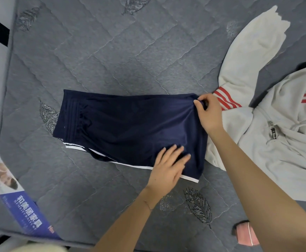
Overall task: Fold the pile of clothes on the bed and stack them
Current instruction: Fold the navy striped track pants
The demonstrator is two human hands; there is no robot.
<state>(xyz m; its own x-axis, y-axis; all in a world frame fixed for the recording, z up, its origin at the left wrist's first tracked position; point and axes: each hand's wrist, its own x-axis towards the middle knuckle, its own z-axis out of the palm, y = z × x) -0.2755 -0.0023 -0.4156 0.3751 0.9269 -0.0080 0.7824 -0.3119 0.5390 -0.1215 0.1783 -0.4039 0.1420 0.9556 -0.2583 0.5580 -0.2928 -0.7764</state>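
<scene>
Navy shorts (130,124) are lying flat across the middle of the grey quilted bed (112,51), waistband pointing left, with white stripes and hem trim showing along the near edge. Fabric is looking smooth, gathering slightly at the waistband. Left grip (166,166) is resting flat on the near right part, fingers straight and spread. Right grip (209,113) is pinching the far right corner. White jacket (285,142) with red stripes is lying against the shorts' right edge.

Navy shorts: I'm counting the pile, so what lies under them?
Grey mattress shows around the shorts; the white jacket meets their right edge. Whether anything else lies beneath cannot be seen: the cloth covers it.
</scene>
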